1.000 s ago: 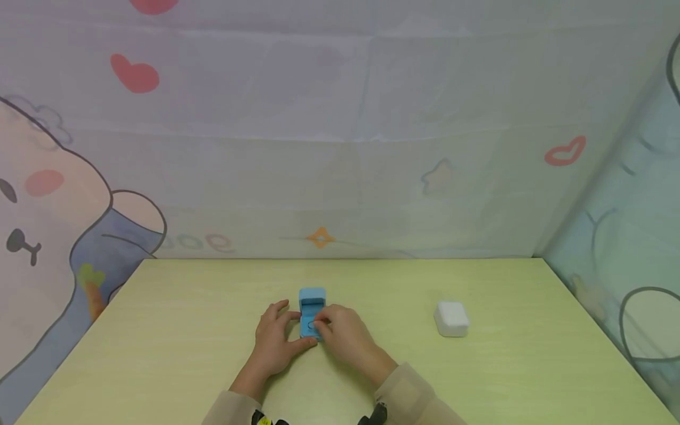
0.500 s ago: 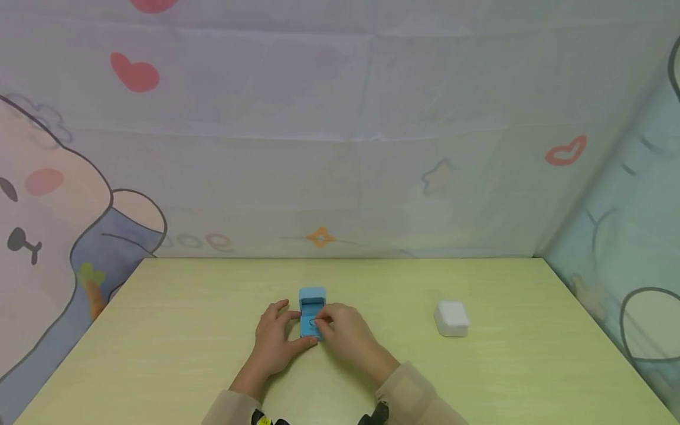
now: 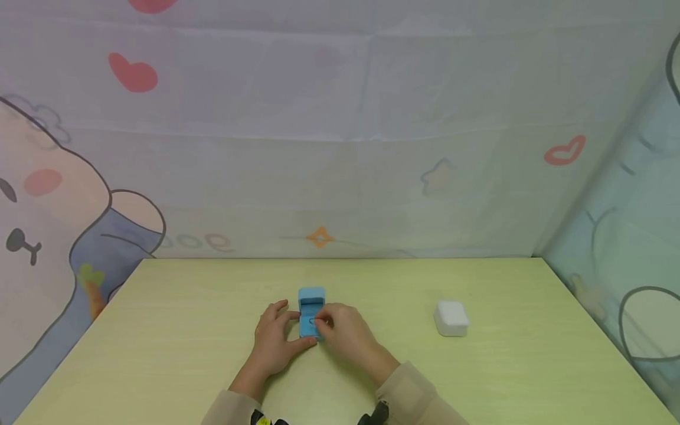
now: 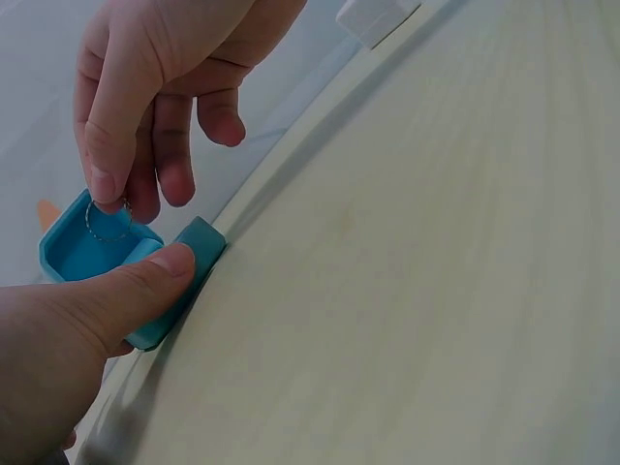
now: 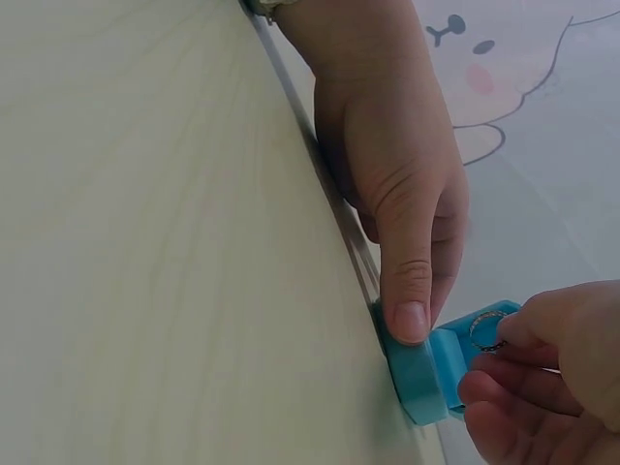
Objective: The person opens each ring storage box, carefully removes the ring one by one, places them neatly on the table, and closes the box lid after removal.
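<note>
A small blue ring box point(image 3: 311, 294) stands on the table with its lid raised at the back. My left hand point(image 3: 274, 342) steadies it, thumb point(image 4: 145, 281) across the front of the base and index finger against the left side. Between thumb and index finger of my right hand point(image 3: 345, 332) a thin metal ring point(image 5: 472, 331) is pinched. In the left wrist view the ring hangs upright above the base, overlapping the inside of the lid. The other right fingers curl loosely beside the box.
A white box point(image 3: 452, 319) with rounded corners sits to the right on the pale wooden table point(image 3: 159, 348). Behind the table hangs a printed cloth point(image 3: 340, 106), and another cloth point(image 3: 627, 224) closes off the right side.
The ring in my right fingers has shifted very slightly toward the lid. My left hand and the ring box stay in place.
</note>
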